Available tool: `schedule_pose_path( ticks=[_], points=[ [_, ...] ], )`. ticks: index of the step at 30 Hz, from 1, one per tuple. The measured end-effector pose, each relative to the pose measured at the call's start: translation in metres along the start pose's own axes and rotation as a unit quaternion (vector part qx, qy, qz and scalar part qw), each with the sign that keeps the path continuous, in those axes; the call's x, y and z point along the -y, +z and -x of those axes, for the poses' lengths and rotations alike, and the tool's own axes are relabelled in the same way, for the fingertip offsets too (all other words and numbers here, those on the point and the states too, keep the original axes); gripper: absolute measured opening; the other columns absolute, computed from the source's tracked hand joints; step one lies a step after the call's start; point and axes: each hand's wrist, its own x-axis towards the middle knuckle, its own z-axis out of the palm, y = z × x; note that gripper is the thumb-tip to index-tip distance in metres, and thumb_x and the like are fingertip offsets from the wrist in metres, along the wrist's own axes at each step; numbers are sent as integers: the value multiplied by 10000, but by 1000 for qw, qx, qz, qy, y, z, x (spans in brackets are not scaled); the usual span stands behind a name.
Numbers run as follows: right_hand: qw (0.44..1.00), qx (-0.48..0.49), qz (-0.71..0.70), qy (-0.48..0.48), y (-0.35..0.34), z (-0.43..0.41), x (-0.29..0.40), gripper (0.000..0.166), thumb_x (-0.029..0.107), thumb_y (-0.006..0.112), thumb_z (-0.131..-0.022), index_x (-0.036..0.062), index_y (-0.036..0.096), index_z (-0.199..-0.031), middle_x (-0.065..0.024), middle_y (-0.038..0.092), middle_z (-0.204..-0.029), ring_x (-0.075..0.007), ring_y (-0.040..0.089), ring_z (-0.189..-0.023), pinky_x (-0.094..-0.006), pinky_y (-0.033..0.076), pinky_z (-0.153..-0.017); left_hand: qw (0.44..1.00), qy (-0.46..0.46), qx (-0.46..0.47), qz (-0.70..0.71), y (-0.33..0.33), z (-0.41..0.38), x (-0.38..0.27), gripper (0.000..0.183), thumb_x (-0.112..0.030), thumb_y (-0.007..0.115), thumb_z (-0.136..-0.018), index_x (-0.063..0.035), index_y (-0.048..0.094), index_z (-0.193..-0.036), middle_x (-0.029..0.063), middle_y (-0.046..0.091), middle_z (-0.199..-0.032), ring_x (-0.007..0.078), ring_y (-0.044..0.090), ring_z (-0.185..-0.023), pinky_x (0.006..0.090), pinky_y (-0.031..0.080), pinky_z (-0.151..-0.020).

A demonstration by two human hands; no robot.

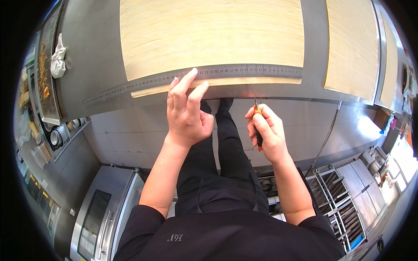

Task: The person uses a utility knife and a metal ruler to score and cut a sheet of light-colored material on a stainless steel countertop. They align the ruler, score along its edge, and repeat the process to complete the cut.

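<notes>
A large sheet of pale yellow dough point(212, 32) lies flat on the steel worktable point(88, 58). Across its near edge rests a long metal ruler point(241, 72), with a narrow dough strip point(228, 81) showing on the near side. The fingertips of my left hand point(189, 111) touch the ruler, the fingers spread. Held in my right hand point(267, 130) is a slim-bladed knife point(258, 114) with an orange and black handle; its tip points at the strip's near edge, and whether it touches cannot be told.
Another dough sheet point(351, 49) lies to the right, with a further one point(389, 62) beyond it. On the left, a white cloth point(58, 58) sits by a tray with brown crumbs point(44, 75). The table's near edge runs just before me; a steel oven-like cabinet point(101, 212) stands lower left.
</notes>
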Motion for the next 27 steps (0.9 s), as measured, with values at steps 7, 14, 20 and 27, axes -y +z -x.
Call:
schedule_pose_path(
  ticks=[7,14,20,27],
  points=[
    [999,26,-8,17,5,-1,1,266,314,601,-1170,52,645,-1177,1,597,-779,-41,490,-609,-209,410,-567,1000,-1,-3,-9,0,-1,-1,706,-9,581,-667,-37,666,-1367,247,603,-1545,422,593,-1413,588,403,-1291],
    [999,30,10,22,6,-4,-1,302,332,560,-1177,42,642,-1176,-29,623,-790,-50,513,-595,-210,417,-570,1000,-3,-3,-16,1,-1,-3,713,7,576,-667,-41,667,-1373,243,602,-1547,423,581,-1421,588,403,-1291],
    [1000,16,22,9,7,-4,2,338,341,519,-1183,27,642,-1194,-40,628,-791,-58,525,-577,-216,432,-557,1000,-6,-2,-15,1,-1,-3,714,10,577,-661,-41,673,-1367,245,601,-1547,429,575,-1424,592,399,-1293],
    [999,34,-38,7,8,-14,26,357,333,461,-1204,21,623,-1265,-48,644,-790,-92,570,-546,-233,440,-532,1000,-6,-4,-14,1,-2,-3,703,3,582,-662,-39,678,-1356,242,601,-1551,429,575,-1426,599,398,-1292]
  ],
)
